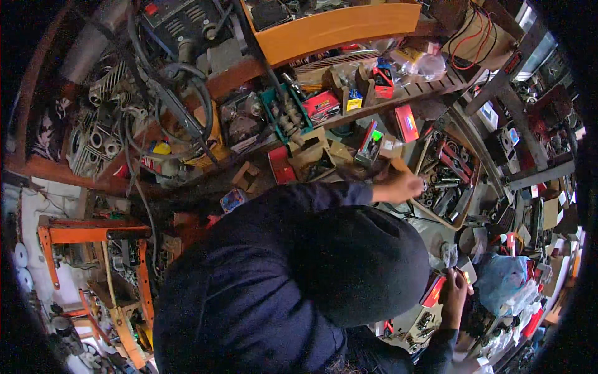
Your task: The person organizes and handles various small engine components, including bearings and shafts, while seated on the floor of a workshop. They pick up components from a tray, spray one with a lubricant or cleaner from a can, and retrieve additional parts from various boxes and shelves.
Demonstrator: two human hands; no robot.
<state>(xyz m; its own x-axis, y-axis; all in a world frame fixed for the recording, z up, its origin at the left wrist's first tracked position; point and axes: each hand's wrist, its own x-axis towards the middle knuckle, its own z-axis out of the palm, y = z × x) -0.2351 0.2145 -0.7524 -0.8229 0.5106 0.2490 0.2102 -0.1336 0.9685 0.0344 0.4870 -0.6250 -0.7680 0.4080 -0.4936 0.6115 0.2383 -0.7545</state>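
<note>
Neither of my own hands shows. A co-worker in a dark jacket [230, 280] and black cap [361, 268] bends over the work area, filling the middle of the view. One of the co-worker's hands [398, 188] reaches out beside an open cardboard box [395, 163], near a tray of metal tools and parts [445, 181]. Their other hand [456, 288], at the lower right, has its fingers drawn together beside a red box [434, 291]. A small clear plastic bag [448, 254] is close to those fingertips; whether they hold it I cannot tell.
A wooden shelf [336, 31] runs across the top. Below it stand a green bin of metal parts [286, 115] and several small boxes. Thick cables [174, 103] hang at the upper left. An orange metal frame [93, 234] stands left; a blue plastic bag [501, 283] lies right.
</note>
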